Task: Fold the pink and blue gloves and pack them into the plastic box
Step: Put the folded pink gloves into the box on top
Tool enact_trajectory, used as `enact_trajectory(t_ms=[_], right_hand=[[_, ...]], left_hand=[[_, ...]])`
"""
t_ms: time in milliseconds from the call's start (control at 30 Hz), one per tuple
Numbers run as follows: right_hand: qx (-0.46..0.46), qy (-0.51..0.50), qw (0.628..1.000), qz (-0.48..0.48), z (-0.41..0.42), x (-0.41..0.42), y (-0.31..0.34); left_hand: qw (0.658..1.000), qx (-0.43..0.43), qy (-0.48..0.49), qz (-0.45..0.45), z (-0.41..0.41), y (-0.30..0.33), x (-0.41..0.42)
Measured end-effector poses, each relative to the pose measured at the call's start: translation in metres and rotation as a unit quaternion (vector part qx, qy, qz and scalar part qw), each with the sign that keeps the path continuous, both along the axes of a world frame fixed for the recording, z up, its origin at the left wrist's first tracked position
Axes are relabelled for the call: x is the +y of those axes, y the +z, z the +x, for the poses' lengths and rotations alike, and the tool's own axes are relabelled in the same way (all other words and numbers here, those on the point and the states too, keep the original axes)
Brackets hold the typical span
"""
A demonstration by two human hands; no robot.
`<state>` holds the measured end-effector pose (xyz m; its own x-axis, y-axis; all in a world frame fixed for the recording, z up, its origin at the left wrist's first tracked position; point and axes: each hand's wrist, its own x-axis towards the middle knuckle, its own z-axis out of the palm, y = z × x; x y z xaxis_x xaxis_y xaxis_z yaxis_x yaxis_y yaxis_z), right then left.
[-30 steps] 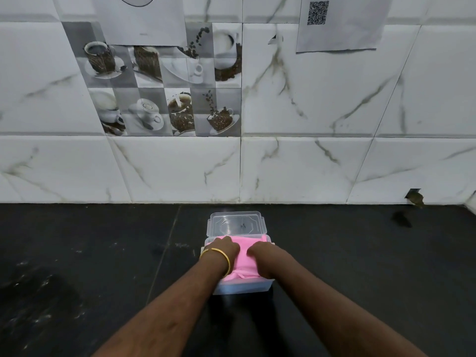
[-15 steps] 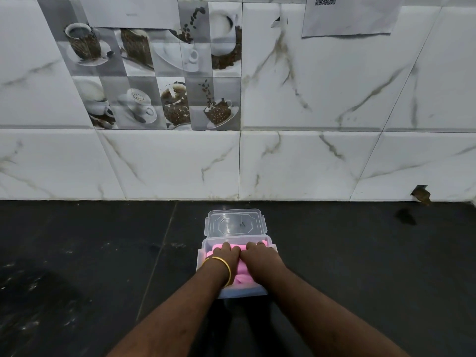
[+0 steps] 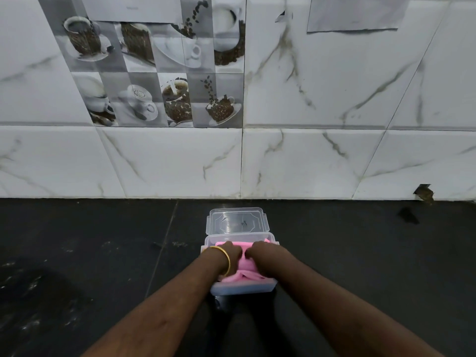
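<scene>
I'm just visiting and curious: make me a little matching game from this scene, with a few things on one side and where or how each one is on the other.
Things:
1. lid
2. pink glove
3. bangle
4. plastic box

Places or states:
A. on the left wrist
B. pressed down under both hands
C. lying flat on the counter behind the box
D. open, on the dark counter, with pink inside

Pairs: 1-C, 2-B, 3-A, 4-D
</scene>
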<state>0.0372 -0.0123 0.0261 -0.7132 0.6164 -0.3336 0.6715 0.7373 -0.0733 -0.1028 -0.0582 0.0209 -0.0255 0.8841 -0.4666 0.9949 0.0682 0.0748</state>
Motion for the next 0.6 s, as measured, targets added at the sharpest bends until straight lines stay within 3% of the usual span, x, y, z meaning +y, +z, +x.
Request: enact_trajectory(t_ms=[133, 333, 600], right_hand=[[0.025, -0.014, 0.999, 0.031, 0.000, 0.009, 0.015], [-0.069, -0.001, 0.997, 0.046, -0.005, 0.011, 0.014], [-0.056, -0.016, 0.998, 0.037, -0.012, 0.004, -0.008]], left_hand=[[0.997, -0.014, 0.003, 0.079, -0.003, 0.019, 0.003], [0.999, 0.011, 0.027, 0.025, 0.005, 0.006, -0.002], [0.997, -0.008, 0.048, 0.058, 0.009, -0.016, -0.006]])
